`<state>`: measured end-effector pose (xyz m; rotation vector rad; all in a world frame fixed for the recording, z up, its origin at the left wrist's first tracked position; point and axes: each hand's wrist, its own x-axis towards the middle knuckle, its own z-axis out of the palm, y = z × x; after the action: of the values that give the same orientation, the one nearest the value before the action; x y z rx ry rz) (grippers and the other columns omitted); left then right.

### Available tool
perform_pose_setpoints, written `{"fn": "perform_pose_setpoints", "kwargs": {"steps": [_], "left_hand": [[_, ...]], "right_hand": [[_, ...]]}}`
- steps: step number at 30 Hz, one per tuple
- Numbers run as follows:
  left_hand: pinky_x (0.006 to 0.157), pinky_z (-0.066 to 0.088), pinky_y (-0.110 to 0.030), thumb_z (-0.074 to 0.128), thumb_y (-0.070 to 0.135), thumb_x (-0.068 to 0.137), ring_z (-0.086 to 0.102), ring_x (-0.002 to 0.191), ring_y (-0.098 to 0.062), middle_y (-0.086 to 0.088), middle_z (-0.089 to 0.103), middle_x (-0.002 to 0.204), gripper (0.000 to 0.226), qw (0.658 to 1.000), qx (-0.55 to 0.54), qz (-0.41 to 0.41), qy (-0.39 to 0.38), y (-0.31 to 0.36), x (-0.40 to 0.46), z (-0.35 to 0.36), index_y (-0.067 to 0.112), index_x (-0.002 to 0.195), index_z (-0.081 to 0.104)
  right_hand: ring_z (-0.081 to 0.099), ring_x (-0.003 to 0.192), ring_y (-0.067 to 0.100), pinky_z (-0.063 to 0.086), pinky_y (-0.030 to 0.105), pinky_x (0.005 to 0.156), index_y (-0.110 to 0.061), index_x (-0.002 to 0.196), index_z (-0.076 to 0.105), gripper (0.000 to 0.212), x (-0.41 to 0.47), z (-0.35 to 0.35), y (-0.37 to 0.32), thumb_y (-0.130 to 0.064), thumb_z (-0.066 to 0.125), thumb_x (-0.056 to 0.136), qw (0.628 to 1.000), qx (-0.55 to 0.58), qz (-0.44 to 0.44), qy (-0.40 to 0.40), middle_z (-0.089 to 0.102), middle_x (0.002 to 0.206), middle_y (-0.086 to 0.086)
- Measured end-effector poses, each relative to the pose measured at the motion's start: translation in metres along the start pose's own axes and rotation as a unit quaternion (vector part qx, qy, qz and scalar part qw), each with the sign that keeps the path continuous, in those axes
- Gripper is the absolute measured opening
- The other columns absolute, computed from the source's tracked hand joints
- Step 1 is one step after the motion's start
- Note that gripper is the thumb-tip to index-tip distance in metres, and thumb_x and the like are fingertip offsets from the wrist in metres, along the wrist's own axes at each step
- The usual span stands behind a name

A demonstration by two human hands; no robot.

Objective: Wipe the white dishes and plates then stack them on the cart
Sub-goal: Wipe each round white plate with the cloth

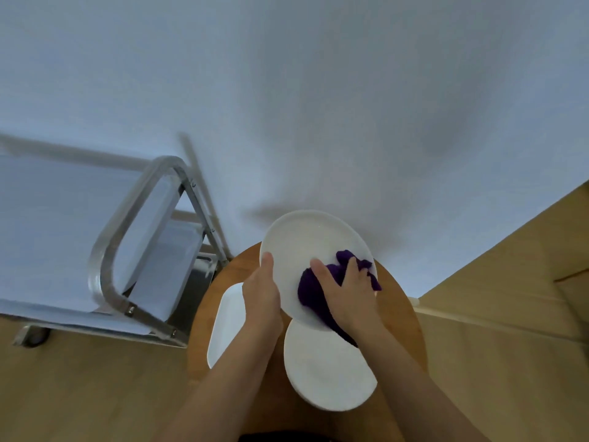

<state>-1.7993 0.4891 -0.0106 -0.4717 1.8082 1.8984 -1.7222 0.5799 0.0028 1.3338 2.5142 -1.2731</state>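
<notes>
A white oval plate (306, 244) is held tilted above a round wooden table (401, 307). My left hand (261, 295) grips its left rim, thumb on the face. My right hand (347, 291) presses a purple cloth (314, 290) against the plate's lower right part. Below them on the table lie a stack of white round plates (328, 374) and, to the left, a white rectangular dish (224, 323) partly hidden by my left forearm. The metal cart (105, 256) stands at the left with pale shelves.
A white wall (318, 90) fills the top of the view. The floor is light wood (510, 362). The cart's tubular handle (134, 212) and a caster (33, 338) sit close to the table's left edge.
</notes>
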Motion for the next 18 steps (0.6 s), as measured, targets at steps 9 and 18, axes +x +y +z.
{"fn": "perform_pose_setpoints", "kwargs": {"steps": [9, 18], "left_hand": [[0.066, 0.05, -0.031, 0.051, 0.047, 0.092, 0.064, 0.078, -0.017, 0.007, 0.07, 0.067, 0.037, 0.997, 0.011, 0.063, -0.051, 0.008, -0.048, -0.013, 0.033, 0.062, 0.069], [0.087, 0.053, -0.046, 0.058, 0.05, 0.087, 0.068, 0.096, -0.032, -0.013, 0.073, 0.098, 0.042, 0.993, -0.084, 0.02, -0.08, 0.049, -0.037, -0.033, 0.012, 0.097, 0.07]], "right_hand": [[0.007, 0.145, 0.02, 0.011, 0.034, 0.118, -0.013, 0.151, 0.0, 0.08, -0.003, 0.001, -0.038, -0.046, 0.04, 0.09, 0.969, -0.101, -0.212, 0.078, 0.004, 0.159, 0.007], [0.011, 0.135, -0.008, -0.004, 0.002, 0.103, -0.028, 0.145, 0.033, 0.068, -0.037, -0.017, -0.04, -0.026, 0.039, 0.077, 0.885, -0.113, -0.437, -0.116, 0.029, 0.151, -0.01]]}}
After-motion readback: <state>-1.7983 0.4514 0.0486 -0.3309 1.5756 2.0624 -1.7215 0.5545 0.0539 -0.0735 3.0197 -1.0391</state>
